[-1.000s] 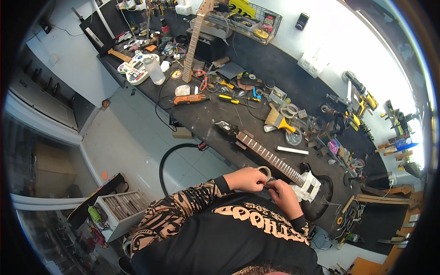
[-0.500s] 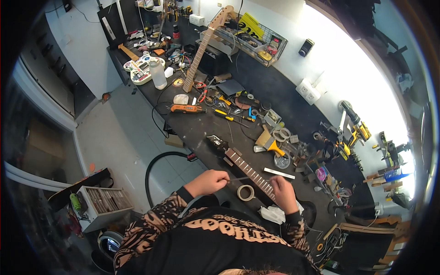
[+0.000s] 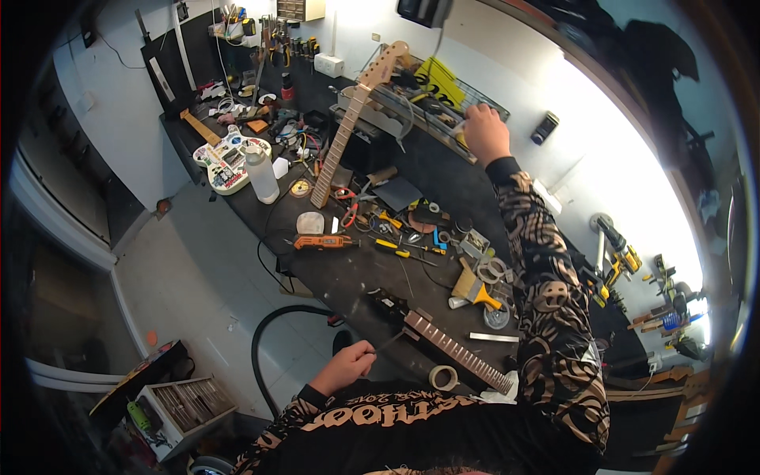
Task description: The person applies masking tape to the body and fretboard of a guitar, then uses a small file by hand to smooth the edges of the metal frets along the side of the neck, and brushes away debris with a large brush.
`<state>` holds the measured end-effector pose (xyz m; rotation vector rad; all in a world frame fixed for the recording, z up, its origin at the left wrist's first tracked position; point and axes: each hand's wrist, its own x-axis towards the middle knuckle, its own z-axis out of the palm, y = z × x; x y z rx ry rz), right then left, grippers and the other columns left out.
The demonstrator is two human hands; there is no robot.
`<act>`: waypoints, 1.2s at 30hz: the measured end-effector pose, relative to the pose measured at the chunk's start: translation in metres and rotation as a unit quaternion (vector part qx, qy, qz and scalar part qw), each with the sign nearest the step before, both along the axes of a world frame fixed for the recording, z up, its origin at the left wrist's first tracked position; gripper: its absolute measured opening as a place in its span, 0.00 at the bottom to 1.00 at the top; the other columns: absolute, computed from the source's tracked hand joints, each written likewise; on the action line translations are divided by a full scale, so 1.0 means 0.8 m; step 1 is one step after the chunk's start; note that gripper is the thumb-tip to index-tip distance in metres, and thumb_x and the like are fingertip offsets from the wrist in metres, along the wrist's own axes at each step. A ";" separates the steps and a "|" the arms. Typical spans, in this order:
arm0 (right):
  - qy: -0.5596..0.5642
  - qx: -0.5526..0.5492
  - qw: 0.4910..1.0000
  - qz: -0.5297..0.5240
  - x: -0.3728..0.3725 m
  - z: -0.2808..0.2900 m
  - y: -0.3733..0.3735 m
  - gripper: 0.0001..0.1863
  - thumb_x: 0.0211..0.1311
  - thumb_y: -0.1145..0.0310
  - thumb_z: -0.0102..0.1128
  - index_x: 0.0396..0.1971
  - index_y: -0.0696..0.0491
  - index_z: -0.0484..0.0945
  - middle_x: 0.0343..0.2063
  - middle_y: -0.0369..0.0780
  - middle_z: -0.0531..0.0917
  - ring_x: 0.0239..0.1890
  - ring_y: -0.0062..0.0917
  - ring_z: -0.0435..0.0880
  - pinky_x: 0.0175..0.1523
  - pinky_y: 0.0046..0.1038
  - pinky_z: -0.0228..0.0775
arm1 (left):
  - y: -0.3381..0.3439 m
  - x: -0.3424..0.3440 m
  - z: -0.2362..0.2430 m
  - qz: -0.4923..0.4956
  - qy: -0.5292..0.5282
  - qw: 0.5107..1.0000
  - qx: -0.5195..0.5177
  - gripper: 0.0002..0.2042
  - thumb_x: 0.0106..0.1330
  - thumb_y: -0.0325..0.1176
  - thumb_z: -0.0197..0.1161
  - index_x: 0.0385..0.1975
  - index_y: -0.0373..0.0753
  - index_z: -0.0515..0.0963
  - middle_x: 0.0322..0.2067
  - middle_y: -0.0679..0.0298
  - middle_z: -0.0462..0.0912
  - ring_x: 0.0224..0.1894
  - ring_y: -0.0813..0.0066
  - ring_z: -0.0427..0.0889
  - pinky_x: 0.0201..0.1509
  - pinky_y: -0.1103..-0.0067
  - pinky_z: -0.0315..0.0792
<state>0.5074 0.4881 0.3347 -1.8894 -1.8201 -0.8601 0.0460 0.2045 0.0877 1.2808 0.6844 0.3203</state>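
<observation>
My left hand (image 3: 346,366) is closed on a thin dark strip-like tool (image 3: 389,342), whose far end points at the top of a guitar neck. That neck (image 3: 459,352) lies on the bench in front of me, its fretted fingerboard up and its black headstock (image 3: 388,303) pointing away to the left. My right hand (image 3: 485,132) is stretched far out to the wire basket (image 3: 495,111) on the wall. Its fingers are curled at the basket's front edge, and what they hold, if anything, is hidden. A tape roll (image 3: 443,378) sits beside the neck.
A pale straight bar (image 3: 493,337) and a yellow-handled brush (image 3: 480,294) lie beyond the neck. An orange rotary tool (image 3: 323,241), a clear bottle (image 3: 260,176) and a stickered guitar body (image 3: 229,162) are farther left. Another neck (image 3: 348,131) stands upright. A black hose (image 3: 261,348) curves beside the bench.
My right hand has left the fingerboard and reached up and away to the wall basket. My left hand has drawn slightly left and down, keeping the thin tool. The view has shifted.
</observation>
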 end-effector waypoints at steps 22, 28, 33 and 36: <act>0.267 0.001 0.964 -0.005 0.028 0.046 -0.090 0.13 0.83 0.62 0.52 0.53 0.55 0.78 0.33 0.46 0.89 0.38 0.44 0.90 0.48 0.42 0.81 | 0.081 -0.018 -0.004 0.073 -0.013 0.987 -0.140 0.08 0.81 0.33 0.63 0.38 0.37 0.83 0.25 0.73 0.79 0.27 0.89 0.73 0.32 0.85 0.65; 0.694 -0.049 0.694 0.186 -0.036 -0.052 -0.383 0.07 0.76 0.70 0.49 0.44 0.56 0.74 0.34 0.39 0.82 0.40 0.30 0.86 0.50 0.31 0.74 | 0.045 0.037 0.021 0.110 -0.051 0.984 -0.129 0.11 0.83 0.35 0.59 0.40 0.36 0.83 0.23 0.72 0.78 0.25 0.86 0.74 0.28 0.85 0.64; 0.809 -0.128 0.562 0.114 -0.051 -0.154 -0.569 0.11 0.85 0.62 0.50 0.45 0.54 0.75 0.29 0.31 0.73 0.28 0.17 0.70 0.36 0.23 0.64 | -0.017 0.099 0.041 0.062 -0.038 0.991 -0.111 0.11 0.86 0.36 0.57 0.41 0.37 0.80 0.21 0.74 0.73 0.23 0.88 0.66 0.27 0.84 0.58; 0.840 -0.210 0.493 0.084 -0.071 -0.187 -0.642 0.18 0.93 0.53 0.47 0.48 0.53 0.76 0.26 0.28 0.69 0.26 0.12 0.66 0.31 0.20 0.58 | -0.058 0.138 0.048 0.026 -0.034 0.996 -0.075 0.12 0.86 0.37 0.56 0.41 0.37 0.80 0.21 0.74 0.72 0.23 0.88 0.66 0.27 0.84 0.58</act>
